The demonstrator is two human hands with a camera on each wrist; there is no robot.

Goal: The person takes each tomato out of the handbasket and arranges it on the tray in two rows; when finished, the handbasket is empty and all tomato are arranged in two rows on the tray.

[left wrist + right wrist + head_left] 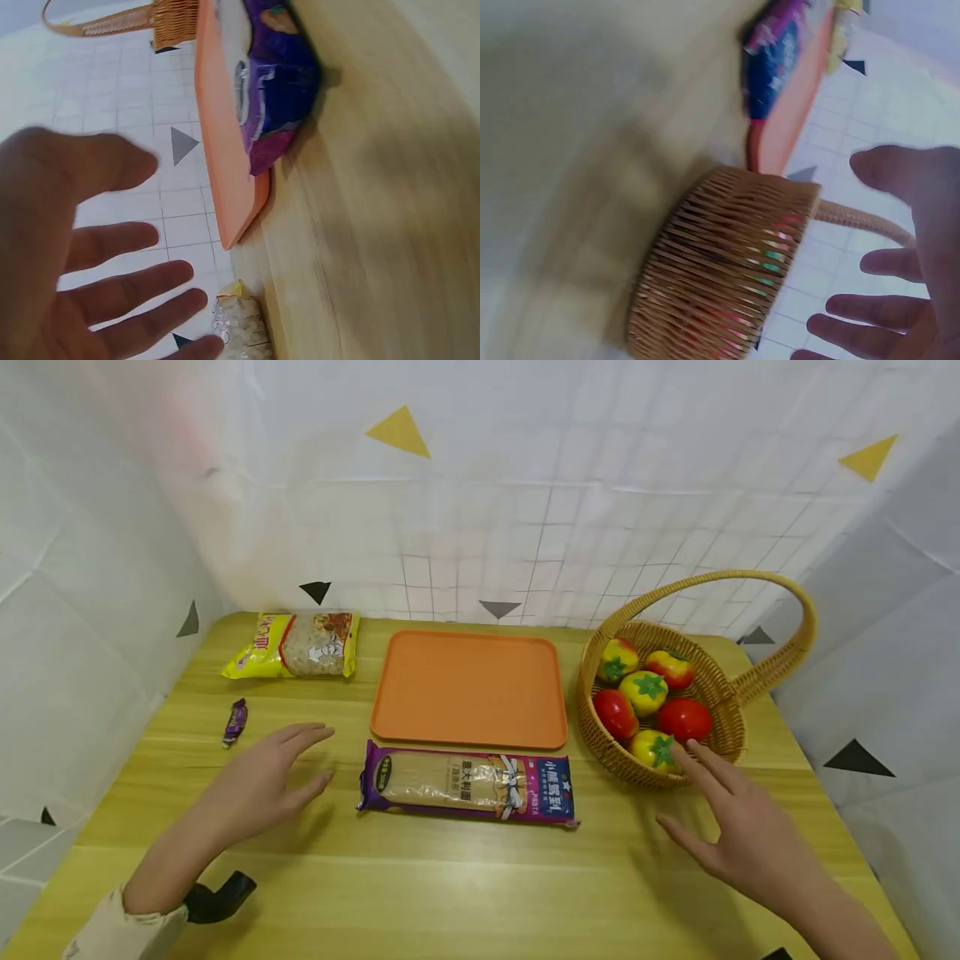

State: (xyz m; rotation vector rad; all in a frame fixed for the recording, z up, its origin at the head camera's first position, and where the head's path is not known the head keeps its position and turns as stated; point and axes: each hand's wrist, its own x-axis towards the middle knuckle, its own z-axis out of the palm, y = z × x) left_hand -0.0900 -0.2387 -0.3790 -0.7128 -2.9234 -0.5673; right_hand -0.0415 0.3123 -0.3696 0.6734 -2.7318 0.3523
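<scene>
the wicker basket (604,757) stands at the right of the wooden table (420,893), holding six red and yellow tomato-like fruits (643,693); left of it lies an orange tray (471,689), a purple pasta packet (457,781) just in front. a yellow food bag (303,646) and a purple wrapped candy (236,722) lie further left. white sheeting (480,502) hangs behind. the right hand (753,831) hovers by the basket's near rim, the left hand (258,789) near the candy, both with thumb and fingers wide apart.

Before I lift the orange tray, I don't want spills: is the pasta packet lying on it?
No, the pasta packet lies on the table, just in front of the orange tray.
</scene>
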